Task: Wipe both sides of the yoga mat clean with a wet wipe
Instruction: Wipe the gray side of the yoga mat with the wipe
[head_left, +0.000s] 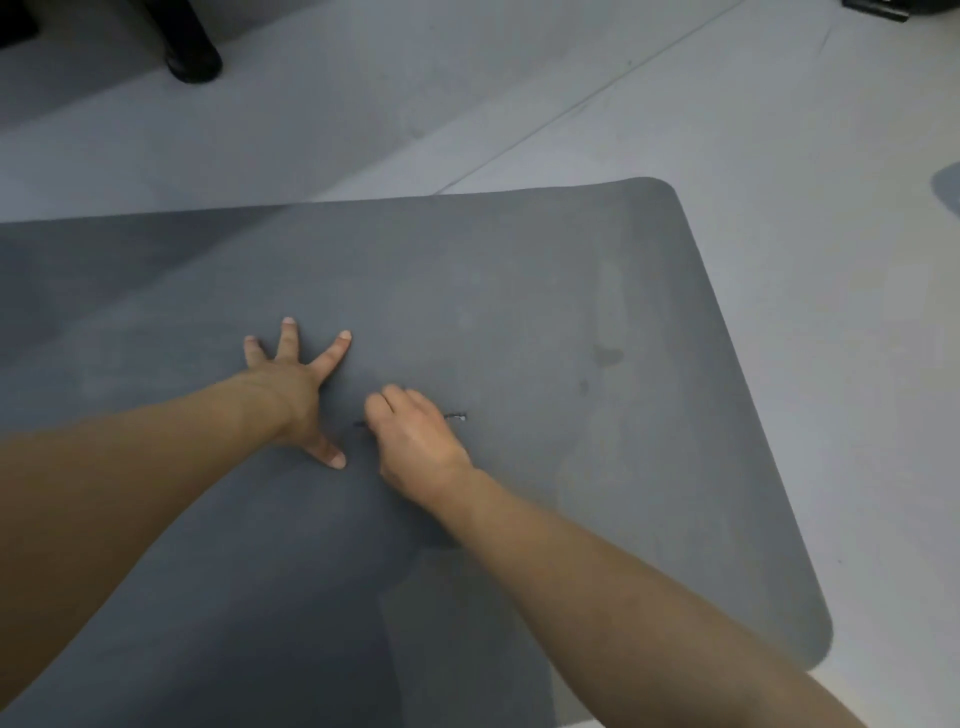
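Mat looks soft, floppy; left hand presses fingers wide, right hand bunches wipe; lift by far right corner.

Dim, flat indoor light, cool grey cast. Brighter over pale floor at upper right, darker toward left and bottom edges. Broad soft shadow across near-left part of yoga mat, another band along its far-left edge. No glare; faint damp streaks near mat's right edge catch light dully. Overall soft, slightly smeared focus, forearms at bottom corners blurred. Wide-angle bending of floor seams near top edge.
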